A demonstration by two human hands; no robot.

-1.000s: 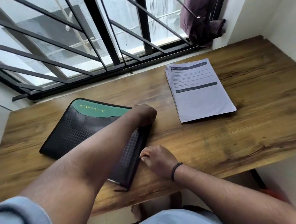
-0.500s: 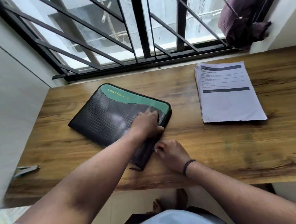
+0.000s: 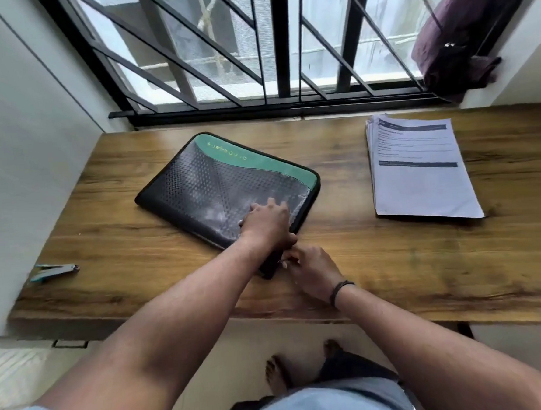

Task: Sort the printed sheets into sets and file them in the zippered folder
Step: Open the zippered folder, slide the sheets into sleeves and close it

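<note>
On the wooden desk (image 3: 376, 255), head view: zippered folder (image 3: 217, 189) lies flat at centre, lid down. Left hand (image 3: 268, 222) presses it, fingers spread flat near its 4 o'clock corner. Right hand (image 3: 311, 270) pinches what looks like the zipper pull at the folder's 5 o'clock edge; it has crept up that edge since a second ago, so unzipping is underway. Printed sheets (image 3: 419, 170) sit stacked at 2 o'clock, unsorted. Stapler (image 3: 53, 271) at 9 o'clock.

Zippered folder (image 3: 220, 189) laid on desk (image 3: 393, 260), centre-left, below window grille (image 3: 281, 45). Sheet stack (image 3: 419, 170) placed well apart to its right. Stapler (image 3: 54, 271) set at desk's left edge. L. hand (image 3: 265, 224) rested on folder's near corner; r. hand (image 3: 311, 270) positioned just beside it.
</note>
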